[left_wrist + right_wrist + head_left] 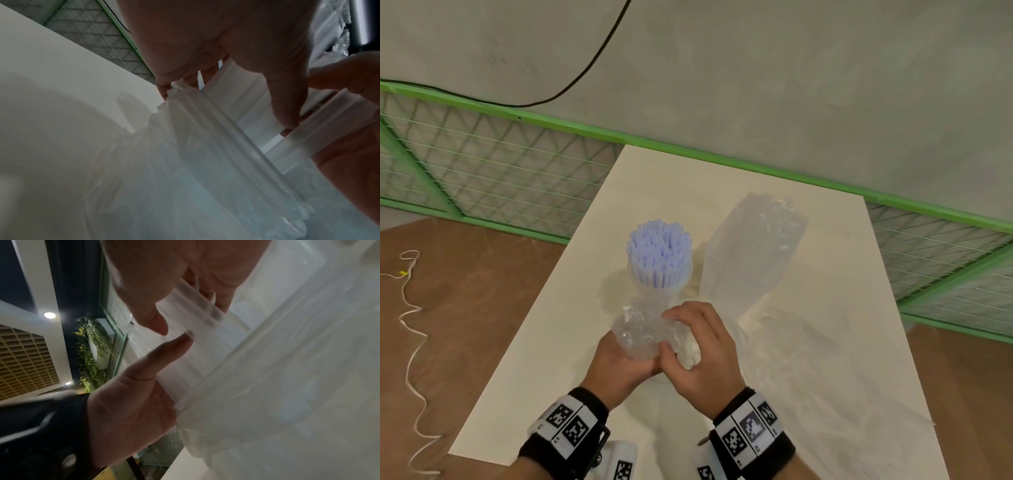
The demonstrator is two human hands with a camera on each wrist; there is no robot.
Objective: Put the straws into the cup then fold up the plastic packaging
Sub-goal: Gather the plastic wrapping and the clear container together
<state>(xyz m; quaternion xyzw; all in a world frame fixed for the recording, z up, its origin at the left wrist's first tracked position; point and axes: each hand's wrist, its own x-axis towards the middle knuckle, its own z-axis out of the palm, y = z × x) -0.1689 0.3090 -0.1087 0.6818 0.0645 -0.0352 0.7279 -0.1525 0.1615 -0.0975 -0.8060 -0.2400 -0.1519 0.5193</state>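
Observation:
A clear cup [658, 294] stands mid-table on the white table [544, 342], packed with pale blue straws [659, 251] standing upright. Just in front of it, both hands hold the clear plastic packaging [642, 334], bunched and crinkled there. My left hand [625, 361] cups it from below and my right hand [681, 330] pinches it from above. The rest of the packaging [753, 250] billows up to the right of the cup. In the wrist views the plastic [216, 133] [205, 337] is pleated between the left hand [226, 91] and the right hand [191, 316].
A green wire fence [493, 161] runs behind and beside the table. A black cable [599, 54] hangs on the grey wall. A white cord [410, 329] trails over the brown floor at left. The table's left edge lies close to my left wrist.

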